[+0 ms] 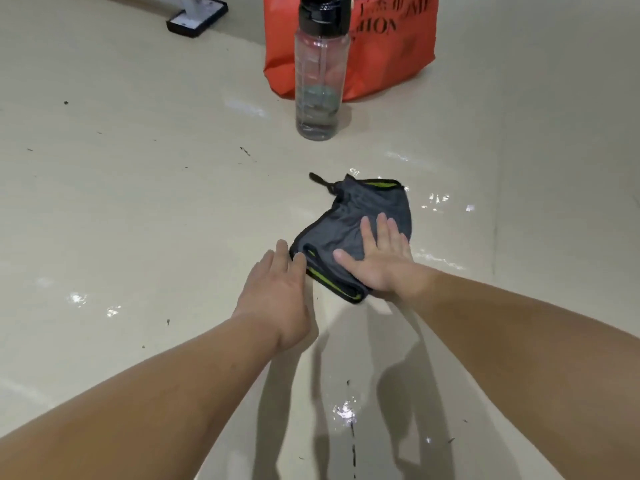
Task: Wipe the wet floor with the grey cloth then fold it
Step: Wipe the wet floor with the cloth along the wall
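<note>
The grey cloth (pixel 349 220) with a black edge and a lime-green underside lies bunched on the cream floor (pixel 138 209), partly folded over itself. My right hand (pixel 379 258) presses flat on its near right part with straight fingers. My left hand (pixel 277 292) rests beside the cloth's left edge, fingertips touching the hem. Shiny wet patches (pixel 440 199) glisten right of the cloth and others lie near my arms.
A clear water bottle (pixel 320 77) with a black lid stands beyond the cloth. Behind it sits an orange bag (pixel 391 50). A black-edged stand base (pixel 197 19) is at the far left. Dark specks dot the floor.
</note>
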Action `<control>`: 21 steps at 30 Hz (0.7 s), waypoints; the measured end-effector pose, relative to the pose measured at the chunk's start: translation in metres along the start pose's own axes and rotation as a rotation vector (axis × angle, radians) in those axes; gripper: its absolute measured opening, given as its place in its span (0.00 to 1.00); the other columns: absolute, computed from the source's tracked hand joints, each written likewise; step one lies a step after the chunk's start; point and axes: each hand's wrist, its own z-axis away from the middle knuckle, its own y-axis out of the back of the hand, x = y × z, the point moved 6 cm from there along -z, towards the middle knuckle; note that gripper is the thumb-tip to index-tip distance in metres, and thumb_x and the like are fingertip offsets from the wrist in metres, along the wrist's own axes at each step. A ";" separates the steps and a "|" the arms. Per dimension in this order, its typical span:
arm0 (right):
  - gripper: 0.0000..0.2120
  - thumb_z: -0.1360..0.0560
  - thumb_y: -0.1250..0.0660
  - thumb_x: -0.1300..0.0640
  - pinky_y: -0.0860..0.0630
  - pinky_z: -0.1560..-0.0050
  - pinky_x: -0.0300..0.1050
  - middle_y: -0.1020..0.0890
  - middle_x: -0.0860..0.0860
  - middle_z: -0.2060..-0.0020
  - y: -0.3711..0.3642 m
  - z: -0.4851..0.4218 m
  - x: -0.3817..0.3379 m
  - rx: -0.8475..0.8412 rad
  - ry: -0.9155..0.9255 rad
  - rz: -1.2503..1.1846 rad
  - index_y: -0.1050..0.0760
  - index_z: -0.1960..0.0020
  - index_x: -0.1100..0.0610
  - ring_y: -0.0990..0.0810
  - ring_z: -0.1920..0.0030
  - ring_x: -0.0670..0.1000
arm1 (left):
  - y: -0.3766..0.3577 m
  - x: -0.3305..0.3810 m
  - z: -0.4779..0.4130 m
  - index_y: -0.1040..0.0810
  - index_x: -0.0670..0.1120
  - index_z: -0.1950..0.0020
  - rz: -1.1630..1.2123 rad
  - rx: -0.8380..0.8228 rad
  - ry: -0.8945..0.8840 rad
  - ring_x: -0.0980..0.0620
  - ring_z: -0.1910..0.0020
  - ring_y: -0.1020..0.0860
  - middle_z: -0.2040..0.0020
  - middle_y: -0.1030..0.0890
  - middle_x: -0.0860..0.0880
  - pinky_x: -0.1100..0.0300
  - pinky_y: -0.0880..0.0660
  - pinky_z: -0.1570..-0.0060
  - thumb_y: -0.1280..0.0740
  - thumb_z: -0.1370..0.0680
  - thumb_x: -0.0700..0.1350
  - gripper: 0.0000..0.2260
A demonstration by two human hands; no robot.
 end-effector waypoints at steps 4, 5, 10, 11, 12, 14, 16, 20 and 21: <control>0.46 0.24 0.61 0.24 0.66 0.20 0.55 0.69 0.55 0.19 -0.008 0.019 0.071 0.125 -0.130 -0.053 0.70 0.18 0.51 0.70 0.20 0.55 | -0.016 0.041 -0.012 0.51 0.45 0.18 0.045 -0.018 -0.052 0.43 0.18 0.55 0.17 0.59 0.42 0.51 0.52 0.21 0.44 0.21 0.41 0.32; 0.45 0.23 0.61 0.25 0.65 0.20 0.55 0.67 0.55 0.19 -0.014 0.029 0.080 0.178 -0.134 -0.068 0.68 0.18 0.52 0.69 0.19 0.55 | -0.020 0.047 -0.014 0.50 0.45 0.18 0.051 -0.014 -0.077 0.43 0.18 0.55 0.17 0.59 0.42 0.51 0.52 0.20 0.44 0.21 0.41 0.32; 0.42 0.20 0.64 0.32 0.54 0.19 0.59 0.56 0.62 0.18 -0.058 0.091 0.096 0.343 -0.196 -0.038 0.60 0.17 0.60 0.59 0.18 0.60 | -0.040 0.069 -0.016 0.52 0.45 0.18 0.001 -0.015 -0.229 0.41 0.18 0.58 0.17 0.60 0.42 0.50 0.55 0.20 0.42 0.22 0.38 0.35; 0.42 0.19 0.63 0.33 0.51 0.20 0.61 0.53 0.64 0.18 -0.067 0.105 0.093 0.366 -0.204 -0.049 0.56 0.17 0.62 0.56 0.18 0.62 | -0.043 0.070 -0.015 0.53 0.46 0.17 -0.007 -0.019 -0.249 0.42 0.18 0.59 0.17 0.61 0.42 0.51 0.57 0.20 0.42 0.22 0.37 0.35; 0.42 0.19 0.60 0.34 0.48 0.20 0.62 0.50 0.66 0.19 -0.076 0.120 0.087 0.385 -0.214 -0.063 0.53 0.17 0.64 0.53 0.18 0.64 | -0.045 0.069 -0.014 0.53 0.46 0.17 -0.013 -0.024 -0.268 0.43 0.18 0.60 0.17 0.61 0.42 0.51 0.58 0.20 0.42 0.22 0.37 0.35; 0.41 0.18 0.58 0.35 0.45 0.22 0.65 0.48 0.68 0.20 -0.100 0.146 0.070 0.392 -0.236 -0.073 0.50 0.18 0.65 0.50 0.19 0.67 | -0.049 0.063 -0.011 0.46 0.46 0.19 -0.022 -0.019 -0.310 0.41 0.19 0.53 0.17 0.54 0.40 0.51 0.53 0.20 0.43 0.23 0.38 0.32; 0.40 0.18 0.58 0.35 0.48 0.22 0.65 0.50 0.68 0.20 -0.122 0.166 0.043 0.383 -0.213 -0.077 0.51 0.18 0.64 0.52 0.19 0.67 | -0.048 0.052 -0.007 0.36 0.46 0.25 -0.016 -0.010 -0.336 0.38 0.24 0.42 0.20 0.44 0.40 0.49 0.44 0.23 0.45 0.24 0.44 0.26; 0.42 0.19 0.57 0.34 0.58 0.22 0.64 0.57 0.67 0.19 -0.135 0.164 -0.007 0.342 -0.118 -0.099 0.55 0.17 0.63 0.60 0.19 0.67 | -0.038 0.018 -0.006 0.33 0.46 0.25 -0.044 0.008 -0.340 0.40 0.22 0.41 0.19 0.41 0.40 0.50 0.47 0.22 0.36 0.22 0.49 0.25; 0.42 0.19 0.56 0.34 0.57 0.22 0.65 0.56 0.68 0.19 -0.129 0.157 -0.019 0.346 -0.077 -0.095 0.53 0.17 0.63 0.59 0.19 0.67 | -0.034 0.009 -0.006 0.33 0.45 0.24 -0.033 0.024 -0.317 0.40 0.21 0.42 0.19 0.41 0.39 0.50 0.47 0.21 0.34 0.23 0.46 0.27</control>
